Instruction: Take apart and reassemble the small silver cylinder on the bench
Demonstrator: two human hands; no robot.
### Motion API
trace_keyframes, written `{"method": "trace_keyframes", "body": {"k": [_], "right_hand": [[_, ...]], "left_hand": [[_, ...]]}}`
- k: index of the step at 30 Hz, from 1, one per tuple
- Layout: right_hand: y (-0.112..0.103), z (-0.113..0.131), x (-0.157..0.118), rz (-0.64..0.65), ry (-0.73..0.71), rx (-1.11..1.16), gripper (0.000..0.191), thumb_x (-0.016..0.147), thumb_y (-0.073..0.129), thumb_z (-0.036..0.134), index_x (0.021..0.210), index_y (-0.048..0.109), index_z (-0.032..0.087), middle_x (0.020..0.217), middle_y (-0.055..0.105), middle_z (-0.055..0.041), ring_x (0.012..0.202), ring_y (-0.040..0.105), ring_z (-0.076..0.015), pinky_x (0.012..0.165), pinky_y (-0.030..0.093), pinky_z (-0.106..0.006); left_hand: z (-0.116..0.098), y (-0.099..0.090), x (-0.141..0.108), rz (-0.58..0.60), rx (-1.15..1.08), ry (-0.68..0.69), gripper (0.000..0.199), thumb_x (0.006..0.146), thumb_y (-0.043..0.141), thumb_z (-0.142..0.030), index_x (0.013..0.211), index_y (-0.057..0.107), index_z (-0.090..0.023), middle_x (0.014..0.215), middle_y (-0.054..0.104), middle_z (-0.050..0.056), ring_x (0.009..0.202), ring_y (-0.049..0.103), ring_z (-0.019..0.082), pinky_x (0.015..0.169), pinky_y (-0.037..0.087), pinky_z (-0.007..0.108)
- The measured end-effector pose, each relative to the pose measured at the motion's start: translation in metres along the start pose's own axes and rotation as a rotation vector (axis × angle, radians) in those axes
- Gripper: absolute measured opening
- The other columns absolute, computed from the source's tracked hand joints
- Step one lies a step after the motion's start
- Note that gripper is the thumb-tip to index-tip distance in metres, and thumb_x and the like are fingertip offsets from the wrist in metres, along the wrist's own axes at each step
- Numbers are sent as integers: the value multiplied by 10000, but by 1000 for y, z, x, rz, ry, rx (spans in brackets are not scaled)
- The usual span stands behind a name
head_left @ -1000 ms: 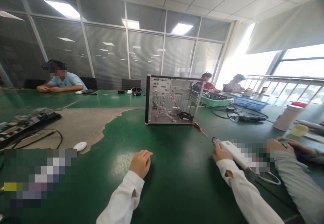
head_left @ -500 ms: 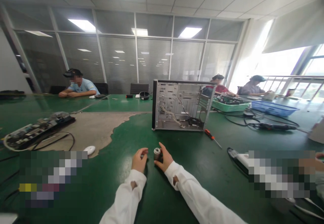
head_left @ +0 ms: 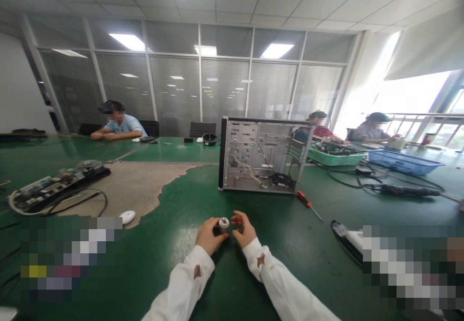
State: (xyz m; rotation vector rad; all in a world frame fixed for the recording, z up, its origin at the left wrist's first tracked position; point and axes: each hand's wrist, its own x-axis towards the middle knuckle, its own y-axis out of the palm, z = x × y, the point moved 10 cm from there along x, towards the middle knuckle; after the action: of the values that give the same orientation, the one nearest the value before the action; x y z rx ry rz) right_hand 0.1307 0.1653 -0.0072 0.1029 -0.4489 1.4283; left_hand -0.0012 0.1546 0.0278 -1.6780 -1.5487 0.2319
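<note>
A small silvery cylinder (head_left: 224,225) with a dark mark on its top stands upright above the green table (head_left: 174,268), in the lower middle of the head view. My left hand (head_left: 210,235) has its fingers and thumb around the cylinder's left side. Just to the right, my right hand (head_left: 244,229) is apart from the cylinder, its fingers curved and spread with nothing between them. Beyond both hands an open metal computer case (head_left: 261,156) stands upright, with cables and a black fan inside.
An orange-handled screwdriver (head_left: 303,199) lies right of the case. Green (head_left: 337,158) and blue (head_left: 404,161) baskets are at the back right. An opened electronic device (head_left: 58,185) lies left. A white round object (head_left: 127,217) is nearer. People sit across the table.
My left hand has moved right and closed on the cylinder. My right hand has come off it and shifted slightly right. The view has shifted a little.
</note>
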Motion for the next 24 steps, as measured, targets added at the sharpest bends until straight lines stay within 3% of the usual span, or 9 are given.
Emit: {"method": "trace_keyframes", "body": {"k": [11, 18, 24], "right_hand": [[-6, 0, -2, -19, 19, 46, 431, 540, 433, 95, 960, 457, 191, 864, 565, -27, 737, 561, -147, 589, 447, -261], [-5, 0, -2, -11, 3, 48, 392, 542, 443, 95, 921, 492, 182, 838, 578, -29, 724, 561, -149, 580, 445, -255], [-5, 2, -2, -13, -7, 44, 384, 541, 456, 93, 911, 508, 183, 828, 588, -27, 733, 562, -154, 594, 453, -264]], "left_hand": [[-32, -19, -12, -122, 48, 218, 290, 605, 568, -117, 873, 600, -224, 937, 590, 34, 925, 481, 196, 819, 379, 352], [-29, -22, -12, -143, -10, 210, 293, 601, 590, -146, 886, 599, -212, 925, 584, 56, 904, 491, 208, 813, 386, 365], [-14, -21, -9, -145, -85, 102, 377, 541, 666, -224, 910, 591, -204, 911, 596, 61, 896, 504, 226, 810, 382, 363]]}}
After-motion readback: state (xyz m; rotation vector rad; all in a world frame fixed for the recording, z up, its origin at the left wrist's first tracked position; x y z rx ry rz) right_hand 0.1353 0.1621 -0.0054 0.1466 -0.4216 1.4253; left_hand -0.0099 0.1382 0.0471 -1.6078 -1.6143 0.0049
